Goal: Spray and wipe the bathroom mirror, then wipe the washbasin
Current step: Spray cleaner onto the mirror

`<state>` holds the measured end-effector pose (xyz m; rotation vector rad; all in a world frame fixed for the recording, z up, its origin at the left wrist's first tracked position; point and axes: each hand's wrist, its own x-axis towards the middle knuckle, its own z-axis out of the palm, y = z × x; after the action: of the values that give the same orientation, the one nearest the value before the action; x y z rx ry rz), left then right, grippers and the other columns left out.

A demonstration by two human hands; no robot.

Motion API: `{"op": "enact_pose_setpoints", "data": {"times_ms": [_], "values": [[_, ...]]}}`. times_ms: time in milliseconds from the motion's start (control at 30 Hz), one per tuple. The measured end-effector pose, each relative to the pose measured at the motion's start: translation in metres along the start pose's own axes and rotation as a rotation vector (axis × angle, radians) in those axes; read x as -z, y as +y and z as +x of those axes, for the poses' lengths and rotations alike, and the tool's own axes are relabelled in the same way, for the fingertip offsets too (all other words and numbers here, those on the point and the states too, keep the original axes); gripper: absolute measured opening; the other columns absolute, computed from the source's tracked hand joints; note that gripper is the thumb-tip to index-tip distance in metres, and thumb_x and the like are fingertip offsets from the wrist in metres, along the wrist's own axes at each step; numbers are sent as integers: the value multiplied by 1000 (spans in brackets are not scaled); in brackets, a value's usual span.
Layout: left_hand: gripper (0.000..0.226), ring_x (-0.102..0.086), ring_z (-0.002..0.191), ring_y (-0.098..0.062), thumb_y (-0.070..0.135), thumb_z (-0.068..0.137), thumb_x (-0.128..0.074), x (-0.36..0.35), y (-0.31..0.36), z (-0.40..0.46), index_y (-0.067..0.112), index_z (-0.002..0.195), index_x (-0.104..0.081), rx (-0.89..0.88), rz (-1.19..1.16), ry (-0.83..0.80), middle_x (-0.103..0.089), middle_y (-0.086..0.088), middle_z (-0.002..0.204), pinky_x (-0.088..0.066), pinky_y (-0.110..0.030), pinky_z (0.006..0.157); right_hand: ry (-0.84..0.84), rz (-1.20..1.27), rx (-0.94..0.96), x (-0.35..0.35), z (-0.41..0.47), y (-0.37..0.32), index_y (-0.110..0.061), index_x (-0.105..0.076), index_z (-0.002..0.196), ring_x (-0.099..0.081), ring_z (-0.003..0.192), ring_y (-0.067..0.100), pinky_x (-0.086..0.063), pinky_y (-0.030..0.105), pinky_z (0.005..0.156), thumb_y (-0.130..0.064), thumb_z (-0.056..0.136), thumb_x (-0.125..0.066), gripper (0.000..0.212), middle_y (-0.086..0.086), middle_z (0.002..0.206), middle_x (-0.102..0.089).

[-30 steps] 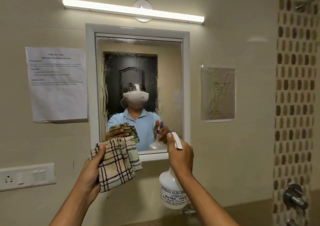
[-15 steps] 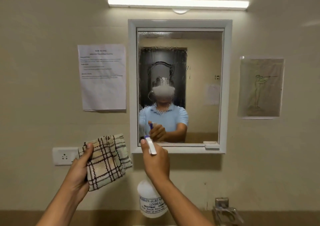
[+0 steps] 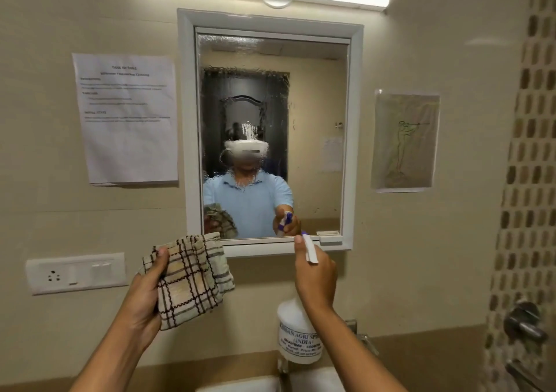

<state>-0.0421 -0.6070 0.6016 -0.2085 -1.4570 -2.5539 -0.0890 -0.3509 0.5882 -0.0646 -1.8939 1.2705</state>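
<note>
At lower centre of the frame, the left hand (image 3: 144, 298) grips a folded checked cloth (image 3: 189, 277) while the right hand (image 3: 314, 277) clasps a white spray bottle (image 3: 296, 331), raised above the washbasin (image 3: 240, 387) rim at the bottom edge. Beyond them, the white-framed mirror (image 3: 316, 105) at centre is streaked with wet spray on its left side.
</note>
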Motion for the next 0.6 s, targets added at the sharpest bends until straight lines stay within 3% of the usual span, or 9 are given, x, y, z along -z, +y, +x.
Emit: {"op": "enact_pose_setpoints", "data": {"times_ms": [233,333,600], "values": [[52,-68,107,-36,41,91,-53,-41,-41,10,4,127,-62,72,-20,-95,-68,-23,120,-60,-47,79,106,-52,-64,51,9,32,-20,-60,71,-57,61,21,-45,34,55,-62,92,-44,49,-1,62,-59],[47,-69,105,-35,38,94,-54,-53,-58,8,4,126,-62,110,-31,-129,-69,-22,118,-61,-45,72,109,-28,-70,65,0,31,-25,-50,63,-49,55,13,-39,31,51,-56,95,-47,44,-4,57,-52],[45,-71,98,-36,36,92,-53,-69,-95,-2,3,120,-64,256,-88,-219,-71,-24,112,-61,-47,68,73,-72,-20,79,-30,37,-27,-44,59,-42,49,5,-31,18,45,-63,86,-43,45,-7,52,-44]]}}
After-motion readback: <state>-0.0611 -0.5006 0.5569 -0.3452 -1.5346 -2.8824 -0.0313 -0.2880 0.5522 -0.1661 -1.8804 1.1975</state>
